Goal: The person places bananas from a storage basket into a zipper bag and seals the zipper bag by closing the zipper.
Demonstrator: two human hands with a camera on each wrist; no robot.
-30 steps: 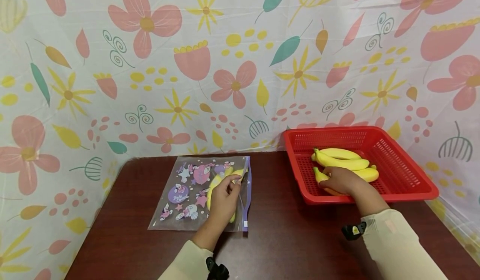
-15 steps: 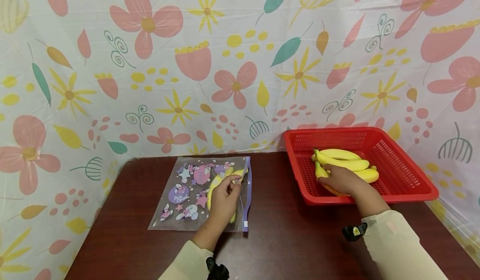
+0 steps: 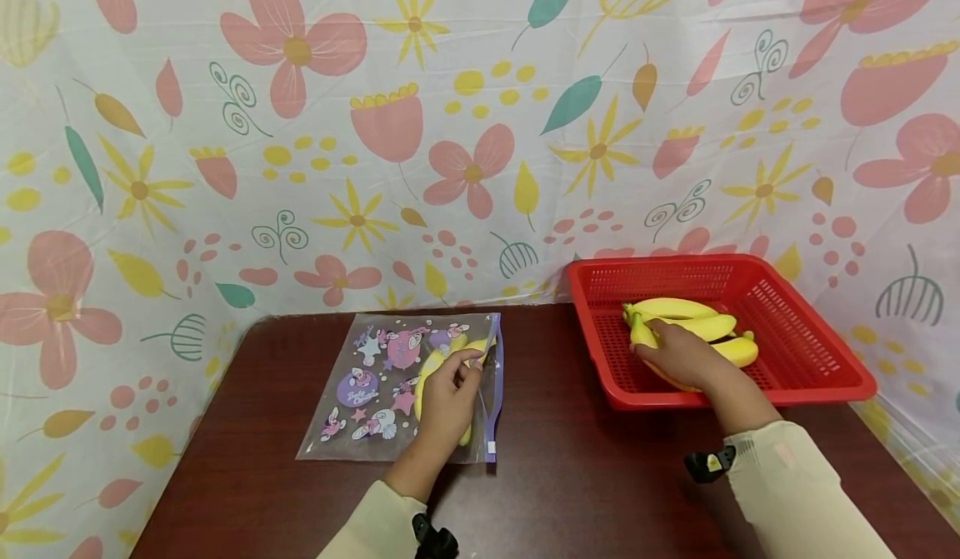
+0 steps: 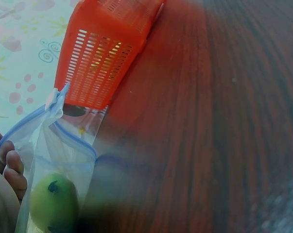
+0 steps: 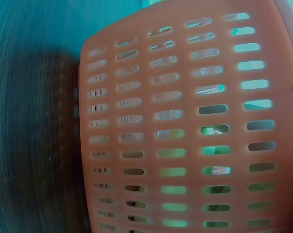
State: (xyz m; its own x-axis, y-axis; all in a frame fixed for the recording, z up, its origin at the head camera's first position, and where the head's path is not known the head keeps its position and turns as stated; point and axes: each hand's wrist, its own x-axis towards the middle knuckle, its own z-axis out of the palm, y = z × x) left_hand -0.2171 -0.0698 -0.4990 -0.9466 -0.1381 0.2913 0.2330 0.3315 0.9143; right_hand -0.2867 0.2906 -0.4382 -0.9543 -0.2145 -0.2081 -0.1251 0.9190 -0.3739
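Observation:
My left hand (image 3: 448, 392) pinches the open edge of a clear zip bag (image 3: 358, 388) printed with cartoon figures. Yellow bananas (image 3: 429, 380) show through the plastic, partly behind that hand. In the left wrist view, curled fingers (image 4: 16, 174) hold the bag's film, and a banana end (image 4: 54, 204) lies inside it. To the right, my right hand (image 3: 686, 357) reaches over the near rim of a red basket (image 3: 795, 396) and grips a banana (image 3: 640, 332) there. Other bananas (image 3: 675, 306) lie just behind it. The right wrist view shows mostly the slotted basket wall (image 5: 185, 145), hiding the fingers.
Both bag and basket stand on a dark brown wooden table (image 3: 555, 442), with bare wood between them. A flower-printed cloth (image 3: 480, 126) hangs along the back and sides. The purple zip strip (image 3: 498, 376) faces the basket, its white slider (image 3: 491, 447) at the near end.
In the basket, my right hand has shifted its banana slightly up and away from me, and its stem end has tipped upward. My left hand and the bag stay in place.

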